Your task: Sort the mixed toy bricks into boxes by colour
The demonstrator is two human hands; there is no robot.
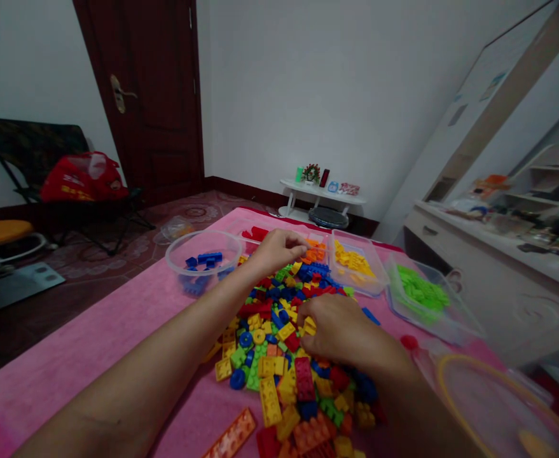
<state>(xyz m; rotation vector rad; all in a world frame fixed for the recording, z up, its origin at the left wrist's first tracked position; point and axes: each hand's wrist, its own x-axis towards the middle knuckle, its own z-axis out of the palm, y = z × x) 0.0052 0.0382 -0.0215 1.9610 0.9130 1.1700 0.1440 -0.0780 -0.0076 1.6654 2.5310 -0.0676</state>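
Observation:
A large heap of mixed toy building bricks (269, 366) in yellow, red, blue, green and orange covers the middle of the pink cloth. My left hand (282, 249) is over the far side of the heap, beside a tub of orange bricks (316, 252). Its fingers are pinched together, and whatever they hold is hidden. Low in the heap, my right hand (339, 326) has its thumb and fingers closed around a yellow brick (310, 326). Loose blue bricks (315, 273) lie between the two hands.
Around the heap stand a round tub (167, 259) with blue bricks, a box of red bricks (256, 234), a box of yellow bricks (353, 261) and a box of green bricks (421, 289). A yellow-rimmed round container (444, 369) is at the near right. An orange plank brick (234, 436) lies in front.

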